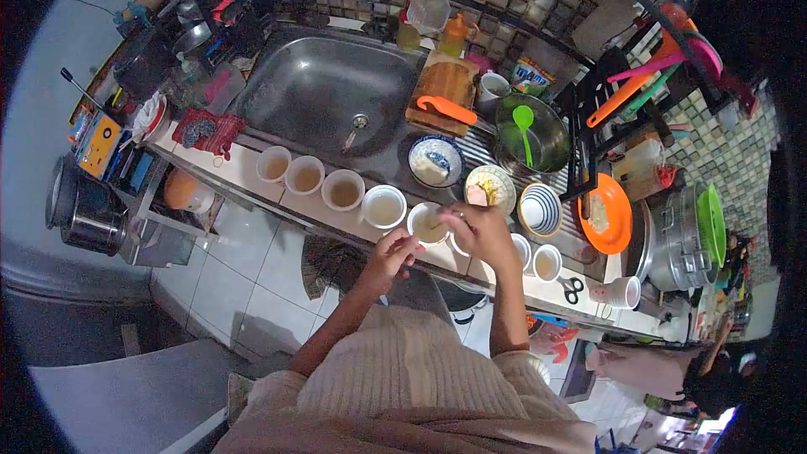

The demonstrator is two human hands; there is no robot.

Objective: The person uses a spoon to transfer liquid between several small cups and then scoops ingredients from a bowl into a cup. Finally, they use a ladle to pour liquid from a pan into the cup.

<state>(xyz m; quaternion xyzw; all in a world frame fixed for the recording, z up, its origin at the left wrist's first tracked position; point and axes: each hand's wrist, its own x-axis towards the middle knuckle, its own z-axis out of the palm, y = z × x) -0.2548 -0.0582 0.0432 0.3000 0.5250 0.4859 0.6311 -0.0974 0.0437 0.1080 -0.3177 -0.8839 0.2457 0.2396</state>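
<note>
A row of white plastic cups lines the counter's front edge, several holding a pale brownish liquid. My right hand (479, 231) is closed over one cup (427, 224) near the middle, pinching a thin utensil that dips into it; the utensil is too small to name. Just left of it, my left hand (392, 259) has its fingers curled together in front of the cups, and what it holds, if anything, is too small to tell. Behind my right hand stands a patterned bowl (502, 185) with yellowish and pale food. A blue-and-white bowl (435, 161) holds something white.
Behind the cups is a steel sink (311, 76). A wooden board (445, 84) with an orange-handled tool, a pot (546, 151) with a green spoon, a striped bowl (540, 208), an orange plate (618, 227) and scissors (571, 289) are on the right. A red cloth (220, 136) lies left.
</note>
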